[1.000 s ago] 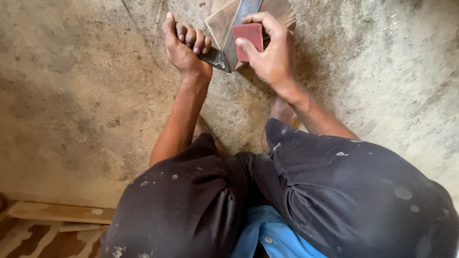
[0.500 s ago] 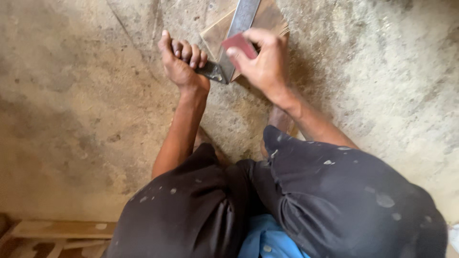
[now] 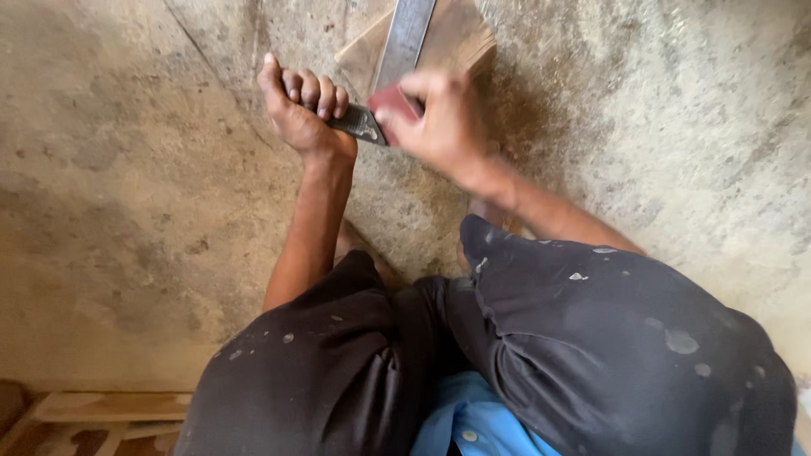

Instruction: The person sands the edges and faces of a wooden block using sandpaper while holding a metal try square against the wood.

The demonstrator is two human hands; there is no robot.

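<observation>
While the left hand [image 3: 302, 114] closes in a full fist around the dark handle [image 3: 356, 124], the long metal blade [image 3: 404, 42] extends away from that grip across a wooden block [image 3: 460, 38] on the concrete floor [image 3: 127, 211]. Just beside the fist, the right hand [image 3: 443, 127], blurred, pinches a small red block [image 3: 394, 103] against the blade's base.

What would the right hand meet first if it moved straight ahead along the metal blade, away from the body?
The right hand, blurred and gripping a reddish block, would probably slide up the metal blade over the wooden piece. Nothing else seems to block it before the picture's edge.
</observation>
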